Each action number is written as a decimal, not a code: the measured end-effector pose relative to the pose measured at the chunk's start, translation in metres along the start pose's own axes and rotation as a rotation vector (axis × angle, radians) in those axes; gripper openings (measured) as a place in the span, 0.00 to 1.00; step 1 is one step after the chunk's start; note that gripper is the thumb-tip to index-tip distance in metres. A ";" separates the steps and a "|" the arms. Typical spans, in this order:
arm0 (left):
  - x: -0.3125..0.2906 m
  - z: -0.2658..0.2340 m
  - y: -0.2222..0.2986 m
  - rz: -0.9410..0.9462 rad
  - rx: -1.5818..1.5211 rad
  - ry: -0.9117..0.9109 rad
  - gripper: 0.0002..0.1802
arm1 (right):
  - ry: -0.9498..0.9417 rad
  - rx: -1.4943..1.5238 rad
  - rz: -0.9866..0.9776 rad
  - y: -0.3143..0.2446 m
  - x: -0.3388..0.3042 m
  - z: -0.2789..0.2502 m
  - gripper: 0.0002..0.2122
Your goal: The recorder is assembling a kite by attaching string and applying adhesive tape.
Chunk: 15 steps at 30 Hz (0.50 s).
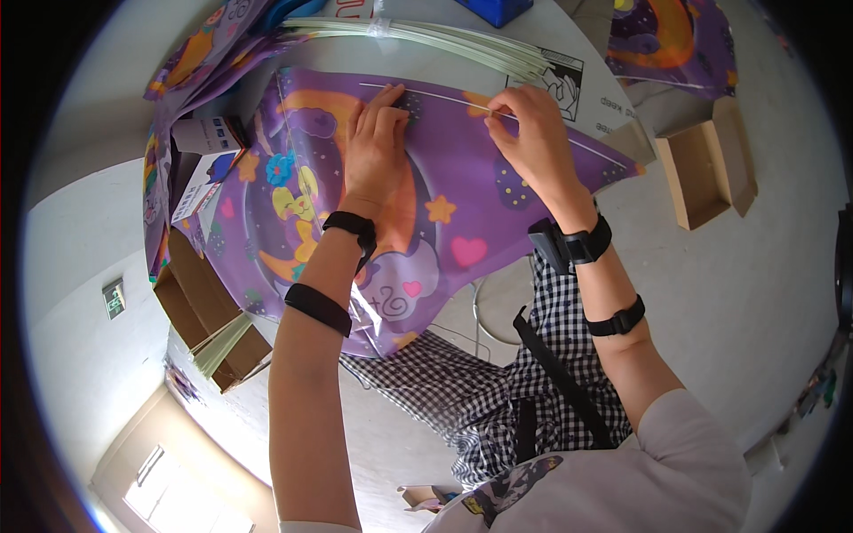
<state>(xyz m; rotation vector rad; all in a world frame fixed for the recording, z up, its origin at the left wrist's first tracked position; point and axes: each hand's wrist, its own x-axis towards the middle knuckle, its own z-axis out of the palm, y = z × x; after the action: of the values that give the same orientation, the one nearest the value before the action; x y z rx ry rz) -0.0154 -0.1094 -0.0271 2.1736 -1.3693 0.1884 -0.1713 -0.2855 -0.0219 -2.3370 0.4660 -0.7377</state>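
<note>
A purple printed kite sail (484,213) with a moon, stars and hearts lies across the table and hangs over its near edge. Along its far edge runs a thin white rod (435,94). My left hand (377,142) rests flat on the sail just below the rod, fingers stretched out. Farther right, my right hand (531,133) pinches the rod at the sail's edge between thumb and forefinger; the fingertips partly cover the spot.
A taped bundle of pale thin rods (444,46) lies beyond the sail. Small boxes (209,135) and more purple printed fabric (200,58) are at the left. An open cardboard box (702,169) sits at the right; another box (200,293) holds rods at lower left.
</note>
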 end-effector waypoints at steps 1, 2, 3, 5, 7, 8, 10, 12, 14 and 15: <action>0.000 -0.001 0.000 0.004 0.000 0.001 0.05 | 0.005 0.011 -0.008 0.001 0.000 0.001 0.07; 0.000 -0.001 0.000 0.008 -0.003 0.001 0.05 | 0.010 0.020 -0.015 0.002 0.000 0.001 0.08; 0.000 0.000 0.000 0.008 -0.009 0.001 0.05 | 0.008 0.015 -0.013 0.003 0.000 0.001 0.08; 0.000 -0.001 -0.001 0.000 -0.012 0.002 0.05 | 0.017 0.033 -0.016 0.003 0.000 0.003 0.08; -0.001 -0.001 -0.001 0.001 -0.012 0.001 0.05 | 0.010 0.028 -0.003 0.001 -0.001 0.002 0.07; 0.000 -0.001 -0.002 0.005 -0.006 0.002 0.05 | 0.007 0.028 0.006 0.000 0.000 0.002 0.07; 0.000 -0.001 -0.002 0.008 -0.003 0.005 0.04 | 0.008 0.032 0.000 0.003 0.000 0.003 0.08; 0.000 0.000 -0.002 0.012 -0.002 0.006 0.04 | 0.008 0.034 -0.004 0.004 0.000 0.003 0.08; 0.000 0.000 -0.002 0.002 0.003 0.001 0.04 | 0.019 0.036 -0.005 0.003 0.000 0.003 0.09; 0.000 0.000 -0.002 0.001 0.003 0.001 0.04 | 0.018 0.035 -0.005 0.002 0.000 0.002 0.09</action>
<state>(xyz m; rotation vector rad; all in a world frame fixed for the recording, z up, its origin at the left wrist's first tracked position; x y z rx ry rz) -0.0138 -0.1083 -0.0279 2.1749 -1.3704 0.1923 -0.1702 -0.2859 -0.0248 -2.3011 0.4514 -0.7645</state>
